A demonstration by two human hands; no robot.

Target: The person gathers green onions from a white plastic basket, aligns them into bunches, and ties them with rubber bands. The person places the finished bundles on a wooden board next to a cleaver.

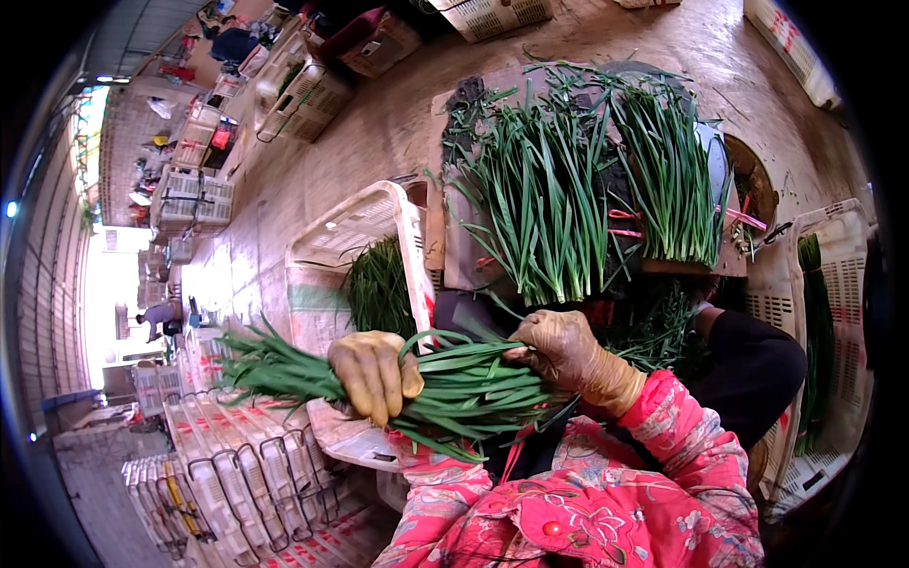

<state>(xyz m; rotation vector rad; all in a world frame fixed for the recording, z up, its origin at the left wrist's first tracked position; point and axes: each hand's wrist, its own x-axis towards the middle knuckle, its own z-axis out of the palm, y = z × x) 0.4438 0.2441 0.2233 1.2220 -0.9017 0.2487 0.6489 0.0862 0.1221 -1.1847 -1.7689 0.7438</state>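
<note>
A loose bunch of long, flat green leaves, apparently garlic chives (pixel 476 383), lies across my lap. My left hand (pixel 376 376), in a yellowed glove, is wrapped around its left part, with the leaf ends fanning out beyond. At the other end my gloved right hand (pixel 561 348) pinches leaves along the bunch's upper edge; a blurred leaf rises beside it. Before me a low work surface (pixel 465 241) carries a wide spread of chives (pixel 547 206) and a narrower bundle (pixel 671 177). Pink ties (pixel 625 233) lie between these two.
A white plastic crate (pixel 405 206) on the left has greens (pixel 383 284) by it. Another crate (pixel 852 312) at right contains a long green bundle (pixel 817 348). Leaf scraps (pixel 660 330) lie below the board. Crates (pixel 241 468) stack at lower left; a person (pixel 160 316) bends far off.
</note>
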